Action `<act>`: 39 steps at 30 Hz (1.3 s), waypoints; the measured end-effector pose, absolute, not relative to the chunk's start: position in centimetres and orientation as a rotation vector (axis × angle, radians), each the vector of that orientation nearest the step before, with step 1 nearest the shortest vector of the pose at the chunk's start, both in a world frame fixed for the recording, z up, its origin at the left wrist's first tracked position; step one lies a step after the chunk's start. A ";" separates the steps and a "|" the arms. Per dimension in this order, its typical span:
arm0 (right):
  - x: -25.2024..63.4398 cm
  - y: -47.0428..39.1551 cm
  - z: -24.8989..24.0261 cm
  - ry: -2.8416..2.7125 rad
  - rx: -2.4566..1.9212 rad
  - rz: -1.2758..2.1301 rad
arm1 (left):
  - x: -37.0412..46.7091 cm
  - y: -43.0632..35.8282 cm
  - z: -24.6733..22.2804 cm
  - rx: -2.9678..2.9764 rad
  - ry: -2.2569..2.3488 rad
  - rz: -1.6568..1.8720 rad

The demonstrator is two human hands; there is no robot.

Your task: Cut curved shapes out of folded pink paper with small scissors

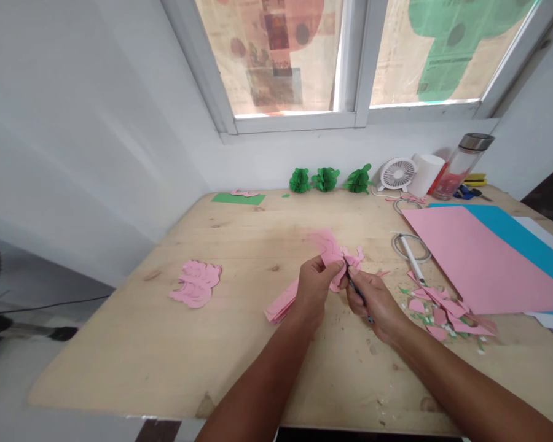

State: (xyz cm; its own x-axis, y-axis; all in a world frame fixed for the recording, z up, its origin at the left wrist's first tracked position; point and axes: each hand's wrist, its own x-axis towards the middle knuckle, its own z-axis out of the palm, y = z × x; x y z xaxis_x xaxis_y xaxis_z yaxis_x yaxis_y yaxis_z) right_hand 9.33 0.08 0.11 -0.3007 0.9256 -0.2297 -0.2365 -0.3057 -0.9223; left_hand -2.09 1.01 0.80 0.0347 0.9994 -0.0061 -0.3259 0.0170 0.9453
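Note:
My left hand (314, 283) pinches a piece of pink paper (330, 247), its upper end blurred by motion. In my right hand (373, 298), a slim dark cutting tool (360, 296) meets the paper's right edge; its exact kind is hard to make out, and my fingers cover part of it. Curled pink offcuts (357, 258) show just behind the right fingers. A folded pink paper strip (282, 302) lies beside my left wrist, partly hidden by it. Farther left rests a pile of scalloped pink cutouts (197, 283).
Pink and green scraps (447, 314) lie right of my right hand, near a white pen (411, 260). Pink card (483, 258) covers blue and white sheets. Along the wall stand green paper shapes (325, 179), a small white fan (397, 174) and a glass bottle (465, 166).

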 end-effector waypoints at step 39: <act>9.1 0.3 -0.4 -1.034 -1.074 1.685 | -1.8 1.0 0.8 0.843 0.918 1.381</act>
State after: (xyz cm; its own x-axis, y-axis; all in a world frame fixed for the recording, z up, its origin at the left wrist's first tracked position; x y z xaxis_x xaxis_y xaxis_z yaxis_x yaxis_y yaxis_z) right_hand 9.13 0.26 -0.38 -0.2567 0.9400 -0.2245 -0.2254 -0.2841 -0.9319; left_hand -1.80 1.02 0.81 -0.0215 0.9990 -0.0403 -0.4242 0.0274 0.9051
